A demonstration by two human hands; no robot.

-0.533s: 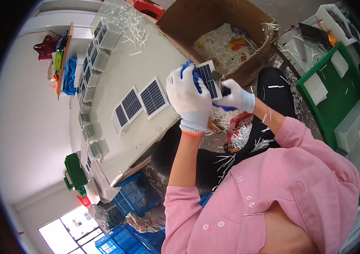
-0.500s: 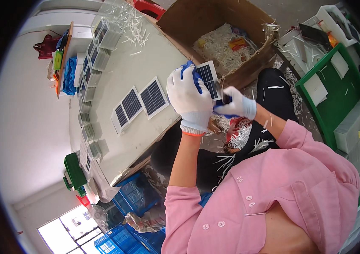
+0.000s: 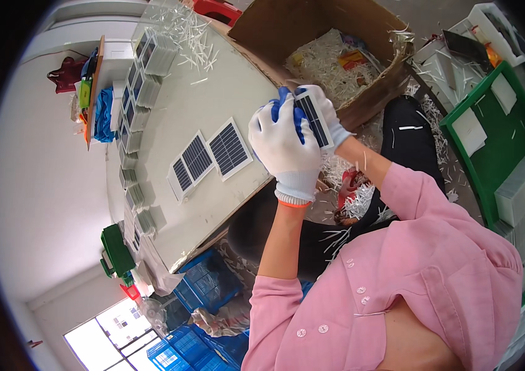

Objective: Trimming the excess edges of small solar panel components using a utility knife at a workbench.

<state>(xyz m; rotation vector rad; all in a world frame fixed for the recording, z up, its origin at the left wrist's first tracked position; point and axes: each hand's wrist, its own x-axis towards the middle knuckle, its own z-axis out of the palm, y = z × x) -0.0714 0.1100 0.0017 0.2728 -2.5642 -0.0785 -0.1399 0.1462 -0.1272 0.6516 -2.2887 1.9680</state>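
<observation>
My left hand [image 3: 284, 137], in a white glove with blue-coated fingers, is closed on a small solar panel [image 3: 313, 121] with dark cells and a white border. The panel is held tilted, just off the table's edge. Close behind it is my right hand [image 3: 329, 112], gloved the same way, near the panel's far edge. Its fingers look curled but are mostly hidden by the panel, so what they grip cannot be made out. On the table beside my left hand lie a loose solar panel [image 3: 230, 148] and overlapping ones [image 3: 197, 158].
Stacks of panels [image 3: 146, 89] line the table's [image 3: 191, 105] far left side. A cardboard box [image 3: 275, 37] of white strips stands ahead. To the right is a green tray [image 3: 478, 157] with white cards. Blue crates [image 3: 203, 284] sit below the table; strips litter my legs.
My right hand has moved from the panel's near end, where a dark object showed at its fingers, to behind the far edge. The panel has turned slightly and shifted right with my left hand.
</observation>
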